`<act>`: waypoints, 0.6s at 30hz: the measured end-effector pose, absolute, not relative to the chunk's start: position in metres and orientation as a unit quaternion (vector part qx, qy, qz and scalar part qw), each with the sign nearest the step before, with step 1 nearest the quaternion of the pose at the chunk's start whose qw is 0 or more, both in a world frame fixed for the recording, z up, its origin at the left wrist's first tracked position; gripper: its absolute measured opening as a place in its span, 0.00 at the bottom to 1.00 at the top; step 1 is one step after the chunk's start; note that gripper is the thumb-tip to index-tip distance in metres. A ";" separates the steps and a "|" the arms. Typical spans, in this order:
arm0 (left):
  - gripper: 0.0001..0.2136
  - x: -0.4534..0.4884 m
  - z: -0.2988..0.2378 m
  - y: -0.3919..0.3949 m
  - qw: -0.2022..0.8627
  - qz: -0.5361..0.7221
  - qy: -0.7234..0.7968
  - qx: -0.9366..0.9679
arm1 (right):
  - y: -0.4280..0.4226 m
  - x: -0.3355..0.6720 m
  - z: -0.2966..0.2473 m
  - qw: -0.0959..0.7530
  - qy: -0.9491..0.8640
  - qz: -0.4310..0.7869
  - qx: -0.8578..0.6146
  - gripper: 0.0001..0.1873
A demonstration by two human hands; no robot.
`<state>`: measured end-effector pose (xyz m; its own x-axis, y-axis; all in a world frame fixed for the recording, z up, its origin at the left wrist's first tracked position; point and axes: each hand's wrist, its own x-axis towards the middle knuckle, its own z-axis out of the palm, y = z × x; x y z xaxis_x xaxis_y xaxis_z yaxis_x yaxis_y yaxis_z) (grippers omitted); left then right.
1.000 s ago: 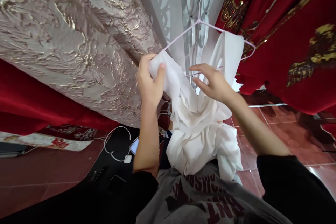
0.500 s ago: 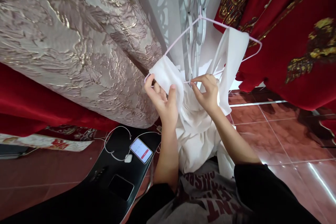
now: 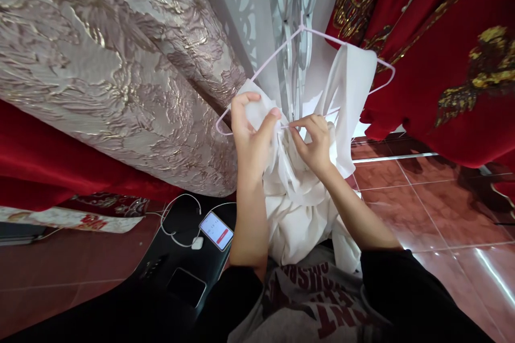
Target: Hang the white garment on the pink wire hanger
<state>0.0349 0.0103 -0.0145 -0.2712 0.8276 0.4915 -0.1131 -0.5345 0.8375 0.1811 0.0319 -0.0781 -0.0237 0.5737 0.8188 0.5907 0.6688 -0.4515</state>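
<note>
A white garment (image 3: 295,185) hangs from a thin pale pink clothes hanger (image 3: 277,52), its lower part bunched toward my lap. One wide strap (image 3: 354,80) drapes over the hanger's right arm; the left strap is gathered in my left hand (image 3: 253,131). That hand's thumb and bent fingers close around the cloth near the hanger's left end, and the fingers behind the cloth are hidden. Thumb and forefinger of my right hand (image 3: 316,139) pinch together at the hanger's lower bar, just right of the left hand.
Left hangs a pinkish embossed fabric (image 3: 132,75); right, red cloth (image 3: 426,80) with gold decoration. White scrolled metalwork (image 3: 298,64) stands behind the hanger. On a black seat (image 3: 161,262) lie a lit phone (image 3: 216,230), a dark phone (image 3: 186,286) and a white cable (image 3: 163,220).
My left hand has moved up and slightly inward, bunching the left strap and baring the hanger's left end. The right hand stays pinched at nearly the same spot.
</note>
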 end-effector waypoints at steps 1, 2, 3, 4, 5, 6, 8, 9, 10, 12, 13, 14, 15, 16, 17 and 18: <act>0.14 0.032 -0.007 0.013 0.361 0.715 0.333 0.497 | 0.032 0.182 -0.076 0.563 -0.716 0.002 -0.412 0.06; 0.11 0.027 -0.001 0.016 0.395 0.715 0.308 0.487 | 0.032 0.183 -0.075 0.559 -0.717 0.011 -0.415 0.06; 0.10 0.018 0.004 0.020 0.427 0.718 0.278 0.474 | 0.031 0.184 -0.072 0.556 -0.719 0.021 -0.416 0.06; 0.09 0.006 0.006 0.022 0.452 0.724 0.250 0.456 | 0.030 0.186 -0.070 0.554 -0.721 0.030 -0.416 0.05; 0.08 -0.007 0.005 0.025 0.467 0.736 0.223 0.436 | 0.029 0.187 -0.068 0.554 -0.722 0.037 -0.414 0.05; 0.09 -0.022 -0.001 0.027 0.468 0.754 0.202 0.415 | 0.028 0.188 -0.067 0.555 -0.722 0.042 -0.411 0.05; 0.08 -0.051 -0.022 0.029 0.427 0.793 0.199 0.386 | 0.025 0.190 -0.065 0.557 -0.722 0.049 -0.409 0.05; 0.08 -0.062 -0.037 0.029 0.391 0.815 0.207 0.374 | 0.024 0.190 -0.065 0.557 -0.721 0.050 -0.409 0.05; 0.08 -0.070 -0.053 0.028 0.357 0.833 0.218 0.362 | 0.023 0.191 -0.065 0.554 -0.722 0.052 -0.410 0.06; 0.15 -0.072 -0.080 0.025 0.349 0.839 0.259 0.328 | 0.022 0.191 -0.066 0.545 -0.727 0.057 -0.413 0.08; 0.19 -0.067 -0.089 0.022 0.365 0.834 0.276 0.309 | 0.022 0.191 -0.067 0.541 -0.730 0.060 -0.413 0.08; 0.20 -0.058 -0.095 0.020 0.393 0.826 0.284 0.289 | 0.022 0.190 -0.067 0.538 -0.733 0.063 -0.413 0.08; 0.21 -0.047 -0.096 0.017 0.430 0.811 0.286 0.274 | 0.021 0.188 -0.067 0.535 -0.734 0.067 -0.413 0.08; 0.20 -0.034 -0.094 0.014 0.472 0.794 0.280 0.262 | 0.020 0.187 -0.066 0.534 -0.734 0.069 -0.413 0.08; 0.18 -0.021 -0.088 0.012 0.514 0.774 0.269 0.254 | 0.019 0.185 -0.065 0.535 -0.733 0.071 -0.414 0.08; 0.15 -0.009 -0.081 0.010 0.534 0.761 0.262 0.259 | 0.017 0.184 -0.064 0.537 -0.732 0.073 -0.412 0.08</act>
